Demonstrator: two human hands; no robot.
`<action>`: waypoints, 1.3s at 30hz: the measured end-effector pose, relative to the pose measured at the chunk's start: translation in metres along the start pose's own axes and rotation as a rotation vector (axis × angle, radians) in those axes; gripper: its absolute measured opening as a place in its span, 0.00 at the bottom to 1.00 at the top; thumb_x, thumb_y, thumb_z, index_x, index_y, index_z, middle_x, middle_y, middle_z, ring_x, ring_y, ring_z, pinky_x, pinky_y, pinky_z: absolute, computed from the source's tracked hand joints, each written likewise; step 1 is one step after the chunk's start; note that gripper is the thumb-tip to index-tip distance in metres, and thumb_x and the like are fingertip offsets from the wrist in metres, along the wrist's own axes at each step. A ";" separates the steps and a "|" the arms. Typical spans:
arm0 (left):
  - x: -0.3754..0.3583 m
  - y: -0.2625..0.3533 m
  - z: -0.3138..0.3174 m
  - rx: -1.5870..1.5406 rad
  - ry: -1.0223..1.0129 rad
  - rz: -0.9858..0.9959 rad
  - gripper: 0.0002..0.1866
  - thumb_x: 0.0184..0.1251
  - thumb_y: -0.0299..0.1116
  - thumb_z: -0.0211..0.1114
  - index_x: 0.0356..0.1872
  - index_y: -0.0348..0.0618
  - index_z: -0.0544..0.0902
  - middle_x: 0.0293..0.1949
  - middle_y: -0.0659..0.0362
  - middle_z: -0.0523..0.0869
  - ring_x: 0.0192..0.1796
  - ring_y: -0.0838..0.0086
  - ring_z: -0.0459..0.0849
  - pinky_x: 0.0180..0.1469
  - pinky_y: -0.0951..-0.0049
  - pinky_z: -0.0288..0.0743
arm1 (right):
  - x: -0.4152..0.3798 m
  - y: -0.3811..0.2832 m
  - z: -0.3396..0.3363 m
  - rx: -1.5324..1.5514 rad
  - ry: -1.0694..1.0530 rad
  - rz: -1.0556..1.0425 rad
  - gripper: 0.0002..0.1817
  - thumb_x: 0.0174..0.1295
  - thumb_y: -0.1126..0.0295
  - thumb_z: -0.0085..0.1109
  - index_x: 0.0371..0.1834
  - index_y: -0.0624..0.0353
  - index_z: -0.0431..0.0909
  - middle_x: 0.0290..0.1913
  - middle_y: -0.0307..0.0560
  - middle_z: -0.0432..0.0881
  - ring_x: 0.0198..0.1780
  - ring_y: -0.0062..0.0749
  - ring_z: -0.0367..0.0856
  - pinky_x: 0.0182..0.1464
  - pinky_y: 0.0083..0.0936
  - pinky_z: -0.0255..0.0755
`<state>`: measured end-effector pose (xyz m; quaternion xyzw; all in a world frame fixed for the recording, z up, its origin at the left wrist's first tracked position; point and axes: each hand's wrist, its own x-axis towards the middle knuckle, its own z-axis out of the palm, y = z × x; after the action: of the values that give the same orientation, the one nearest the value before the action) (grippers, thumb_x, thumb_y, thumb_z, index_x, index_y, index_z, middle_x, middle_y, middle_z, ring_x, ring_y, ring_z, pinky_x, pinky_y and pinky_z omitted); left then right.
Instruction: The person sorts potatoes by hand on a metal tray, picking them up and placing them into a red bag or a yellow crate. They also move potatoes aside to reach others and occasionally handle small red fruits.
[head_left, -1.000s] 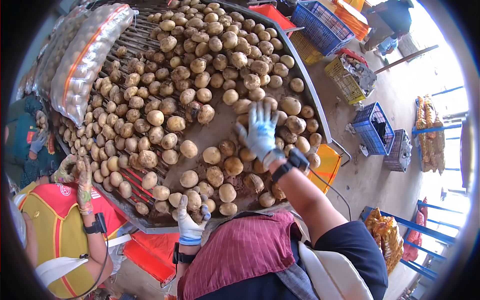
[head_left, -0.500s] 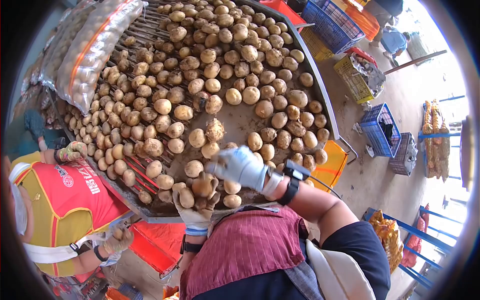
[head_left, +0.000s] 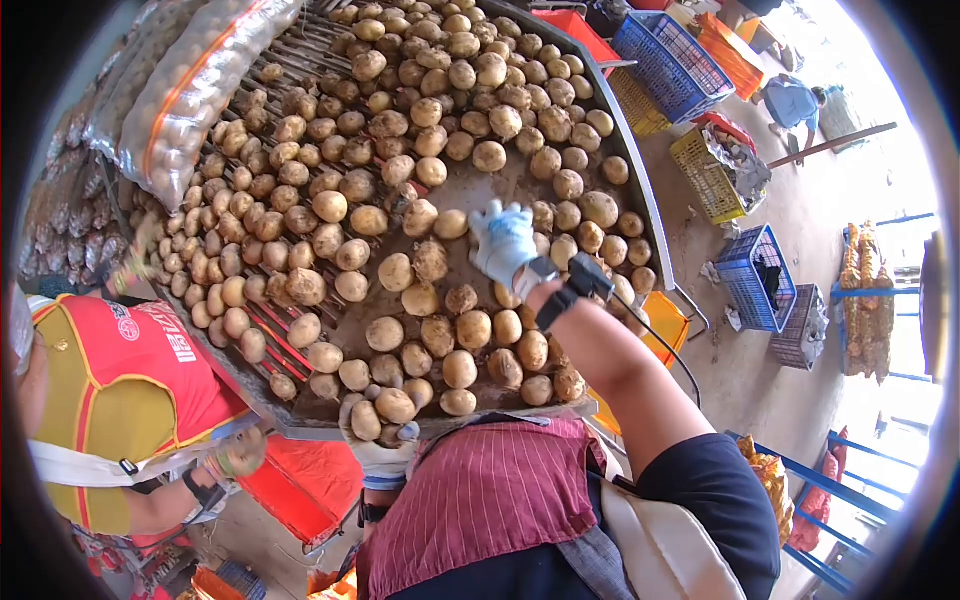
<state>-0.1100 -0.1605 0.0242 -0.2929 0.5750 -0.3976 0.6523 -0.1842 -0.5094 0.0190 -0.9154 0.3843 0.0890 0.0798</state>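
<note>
My right hand [head_left: 503, 242], in a pale blue and white glove, reaches over the middle of the sorting table [head_left: 345, 325]. Its fingers are spread, and I see no potato in them. A round potato [head_left: 450, 223] lies just left of its fingertips. At the near edge, my gloved left hand [head_left: 378, 455] is cupped, palm up, round a potato [head_left: 365, 420]. Another potato [head_left: 396, 405] rests against the first, by the fingers; part of the palm is hidden. Several loose potatoes [head_left: 460, 369] lie in front of it.
Potatoes cover much of the table, its metal rim [head_left: 640, 150] running round the right. Full mesh sacks [head_left: 195, 100] lie at the far left. A co-worker in a red vest [head_left: 150, 365] stands left. Blue crates [head_left: 757, 278] and a yellow crate [head_left: 705, 170] stand on the floor at right.
My right hand has moved away from the near edge, up to the table's middle, and its fingers have spread. The brown potato above my left palm has gone from there. The co-worker's far hand has shifted.
</note>
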 end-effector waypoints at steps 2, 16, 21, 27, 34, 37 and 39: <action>-0.004 0.000 -0.004 1.242 -0.070 0.390 0.25 0.69 0.59 0.54 0.55 0.54 0.81 0.63 0.57 0.78 0.65 0.51 0.72 0.31 0.65 0.73 | -0.025 -0.001 0.004 0.129 -0.030 -0.100 0.23 0.51 0.56 0.67 0.50 0.51 0.81 0.54 0.54 0.75 0.54 0.53 0.75 0.53 0.46 0.71; -0.250 0.220 0.020 1.402 -0.222 1.159 0.18 0.73 0.46 0.54 0.54 0.47 0.74 0.64 0.52 0.76 0.62 0.56 0.80 0.47 0.63 0.85 | -0.011 0.080 0.001 0.245 0.030 -0.148 0.25 0.53 0.55 0.65 0.55 0.50 0.80 0.45 0.52 0.86 0.48 0.48 0.85 0.52 0.39 0.78; -0.256 0.207 0.047 1.165 0.492 1.678 0.22 0.69 0.56 0.57 0.45 0.46 0.79 0.44 0.55 0.84 0.47 0.62 0.84 0.59 0.59 0.75 | -0.039 0.061 0.002 0.346 0.316 -0.072 0.20 0.56 0.63 0.64 0.53 0.50 0.80 0.46 0.53 0.83 0.47 0.52 0.83 0.49 0.39 0.78; -0.144 0.096 0.052 1.568 -0.030 0.985 0.21 0.73 0.53 0.56 0.44 0.44 0.82 0.42 0.56 0.86 0.44 0.63 0.85 0.41 0.64 0.78 | -0.147 0.023 0.026 0.481 0.175 -0.440 0.08 0.58 0.65 0.58 0.40 0.51 0.80 0.37 0.50 0.81 0.38 0.49 0.82 0.39 0.43 0.79; 0.006 -0.011 0.002 1.808 -0.124 0.207 0.30 0.75 0.53 0.53 0.66 0.40 0.71 0.62 0.49 0.79 0.64 0.52 0.77 0.61 0.47 0.75 | -0.113 -0.001 0.012 1.131 0.120 -0.066 0.15 0.54 0.67 0.66 0.43 0.57 0.77 0.39 0.51 0.81 0.41 0.53 0.82 0.42 0.41 0.78; 0.022 -0.047 -0.019 1.743 -0.125 0.570 0.30 0.71 0.60 0.55 0.61 0.46 0.77 0.58 0.51 0.82 0.57 0.57 0.81 0.56 0.48 0.77 | -0.145 -0.070 -0.040 0.827 0.139 -0.602 0.19 0.54 0.65 0.67 0.48 0.57 0.78 0.41 0.54 0.82 0.45 0.53 0.82 0.48 0.41 0.78; 0.006 -0.027 -0.017 1.654 0.014 0.598 0.26 0.70 0.60 0.56 0.55 0.51 0.79 0.49 0.58 0.86 0.44 0.63 0.84 0.40 0.53 0.81 | -0.120 -0.061 -0.037 0.749 0.140 -0.596 0.23 0.53 0.63 0.67 0.53 0.56 0.78 0.43 0.55 0.83 0.47 0.53 0.82 0.51 0.42 0.78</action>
<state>-0.1320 -0.1781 0.0411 0.4387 0.1594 -0.5011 0.7287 -0.2188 -0.3923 0.0864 -0.8979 0.1156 -0.1441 0.3997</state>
